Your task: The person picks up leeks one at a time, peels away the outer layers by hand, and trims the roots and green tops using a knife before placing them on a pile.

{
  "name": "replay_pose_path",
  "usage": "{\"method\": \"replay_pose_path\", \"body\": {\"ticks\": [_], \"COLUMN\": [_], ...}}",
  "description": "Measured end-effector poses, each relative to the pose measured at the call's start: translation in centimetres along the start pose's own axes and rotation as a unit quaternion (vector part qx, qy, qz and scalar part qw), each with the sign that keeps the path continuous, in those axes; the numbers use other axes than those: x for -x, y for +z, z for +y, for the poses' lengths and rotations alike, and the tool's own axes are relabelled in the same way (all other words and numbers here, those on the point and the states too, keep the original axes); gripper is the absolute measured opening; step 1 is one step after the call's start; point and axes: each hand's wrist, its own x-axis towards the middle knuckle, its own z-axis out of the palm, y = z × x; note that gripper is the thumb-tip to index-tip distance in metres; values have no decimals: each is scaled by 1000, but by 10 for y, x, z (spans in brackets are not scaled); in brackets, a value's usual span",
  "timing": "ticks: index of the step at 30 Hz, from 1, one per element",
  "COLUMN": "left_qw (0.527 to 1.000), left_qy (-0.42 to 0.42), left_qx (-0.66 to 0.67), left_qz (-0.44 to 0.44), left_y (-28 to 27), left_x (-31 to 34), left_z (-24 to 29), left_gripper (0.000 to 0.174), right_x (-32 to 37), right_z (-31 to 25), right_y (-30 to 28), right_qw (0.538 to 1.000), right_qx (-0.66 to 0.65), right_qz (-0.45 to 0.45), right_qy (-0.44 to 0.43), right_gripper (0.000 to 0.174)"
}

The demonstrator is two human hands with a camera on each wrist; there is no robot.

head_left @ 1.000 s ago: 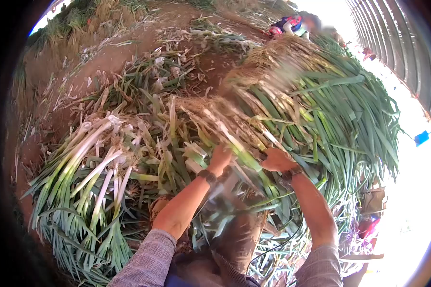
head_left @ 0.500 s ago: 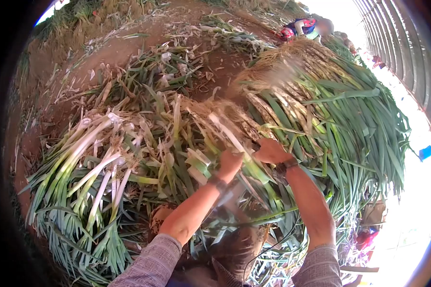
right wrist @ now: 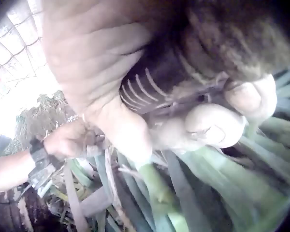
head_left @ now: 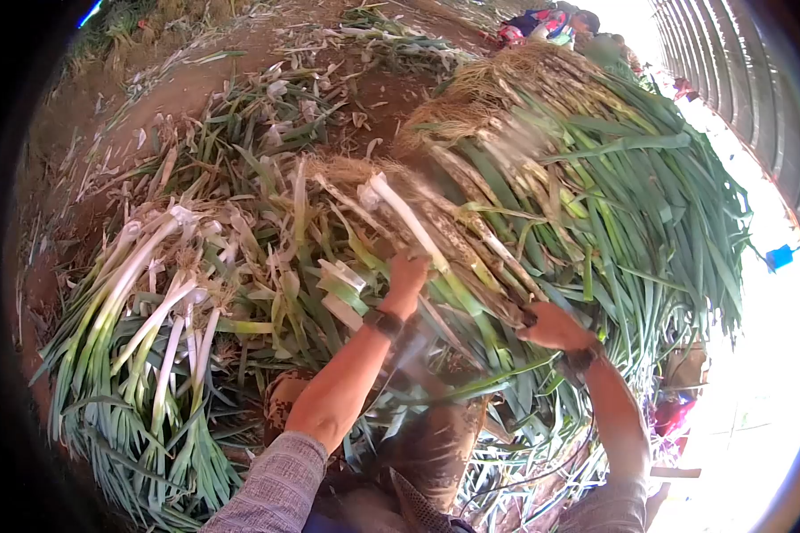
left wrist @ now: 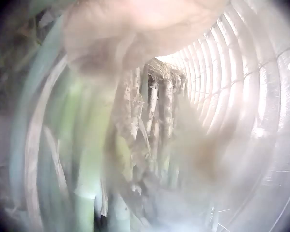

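My left hand (head_left: 406, 282) grips a leek (head_left: 406, 213) whose bare white shank points up and away, its green part running down to the right. In the left wrist view the left hand (left wrist: 135, 34) is blurred above green stalks (left wrist: 89, 164). My right hand (head_left: 556, 327) is to the right of that leek, over the unpeeled leeks. Seen from the right wrist, the fingers (right wrist: 215, 125) and thumb curl round a dark, handle-like thing with light stripes (right wrist: 145, 89); I cannot tell its kind. Green leaves lie below the hand.
A large heap of soil-stained leeks (head_left: 622, 195) spreads to the right, roots facing away. Cleaned white leeks (head_left: 156, 244) lie at the left. Stripped leaves (head_left: 276, 133) litter the brown ground. Another person (head_left: 551, 25) is at the far back, beside a ribbed wall (head_left: 738, 98).
My right hand has moved from beside the left hand down and to the right. The left hand still holds the leek, whose white shank now shows more fully.
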Motion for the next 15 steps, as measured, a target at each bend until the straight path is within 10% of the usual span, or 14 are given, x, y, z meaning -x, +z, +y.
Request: {"method": "replay_pose_path", "body": {"ticks": [7,15], "left_qw": [996,988], "left_qy": [-49,-43], "left_qx": [51,135], "left_qz": [-55,-62], "left_y": [-1,-5], "left_x": [-5,8], "left_z": [2,-18], "left_gripper": [47,78], "right_x": [74,140], "right_z": [26,12], "right_y": [28,43], "right_qw": [998,988], "right_qx": [-45,26], "right_qz": [-49,130], "right_qy": [24,83], "right_gripper": [34,28]}}
